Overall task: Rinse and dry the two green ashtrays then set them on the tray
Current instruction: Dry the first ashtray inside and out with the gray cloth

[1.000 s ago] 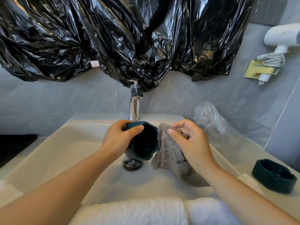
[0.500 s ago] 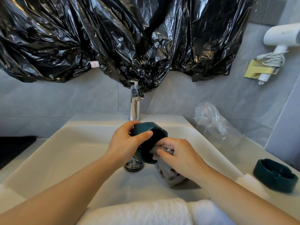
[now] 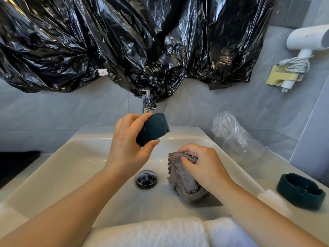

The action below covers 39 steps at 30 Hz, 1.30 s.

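My left hand [image 3: 129, 148] grips a dark green ashtray [image 3: 153, 128] above the white sink [image 3: 58, 166], just below the tap [image 3: 148, 107]. The ashtray is turned so its underside faces me and its opening faces away. My right hand [image 3: 204, 166] clutches a crumpled grey cloth [image 3: 183, 180] that rests on the basin floor, right of the drain [image 3: 146, 179]. The cloth and the ashtray are apart. A second dark green ashtray [image 3: 300, 190] stands upright on the counter at the right. No tray can be seen.
A white towel [image 3: 160, 232] lies folded over the sink's near rim. A clear plastic bag [image 3: 235, 136] lies on the counter behind the basin at right. Black plastic sheeting [image 3: 124, 41] hangs over the wall above the tap. A white hair dryer [image 3: 306, 40] hangs at the upper right.
My left hand has lifted the ashtray higher and turned its opening away from me. My right hand has pulled the cloth out of the ashtray and lowered it to the basin floor.
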Each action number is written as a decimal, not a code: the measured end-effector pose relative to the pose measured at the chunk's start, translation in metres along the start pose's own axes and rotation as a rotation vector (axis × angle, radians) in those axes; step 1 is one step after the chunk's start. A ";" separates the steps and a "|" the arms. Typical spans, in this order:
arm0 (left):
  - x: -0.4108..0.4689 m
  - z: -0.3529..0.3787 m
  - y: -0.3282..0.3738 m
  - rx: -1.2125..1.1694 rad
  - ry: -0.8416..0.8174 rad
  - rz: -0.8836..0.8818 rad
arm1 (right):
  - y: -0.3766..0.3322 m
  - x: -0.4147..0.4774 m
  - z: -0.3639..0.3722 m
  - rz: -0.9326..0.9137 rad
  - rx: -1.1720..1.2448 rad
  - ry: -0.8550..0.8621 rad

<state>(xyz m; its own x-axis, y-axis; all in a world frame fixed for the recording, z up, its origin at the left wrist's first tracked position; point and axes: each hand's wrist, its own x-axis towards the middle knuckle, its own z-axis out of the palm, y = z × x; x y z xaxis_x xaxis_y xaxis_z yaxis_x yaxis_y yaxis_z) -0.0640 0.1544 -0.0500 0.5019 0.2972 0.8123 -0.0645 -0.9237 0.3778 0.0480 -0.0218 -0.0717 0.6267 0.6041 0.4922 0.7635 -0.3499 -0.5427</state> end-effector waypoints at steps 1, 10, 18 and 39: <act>0.000 0.000 0.000 0.005 0.008 0.007 | -0.001 0.000 0.000 -0.003 -0.001 -0.003; -0.002 0.004 0.006 -0.172 0.011 -0.149 | -0.001 -0.001 -0.002 0.007 0.048 0.023; -0.004 0.020 -0.009 -0.721 -0.027 -0.735 | -0.009 -0.001 -0.004 -0.079 0.199 0.234; -0.011 0.025 0.000 -0.775 -0.124 -0.766 | -0.008 -0.004 0.007 -0.140 -0.058 -0.342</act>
<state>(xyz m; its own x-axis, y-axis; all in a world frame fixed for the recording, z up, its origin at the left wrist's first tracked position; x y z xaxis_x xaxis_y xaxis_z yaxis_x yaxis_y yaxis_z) -0.0479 0.1446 -0.0701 0.7205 0.6611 0.2095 -0.2018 -0.0892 0.9754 0.0384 -0.0162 -0.0740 0.4349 0.8497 0.2981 0.8519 -0.2809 -0.4421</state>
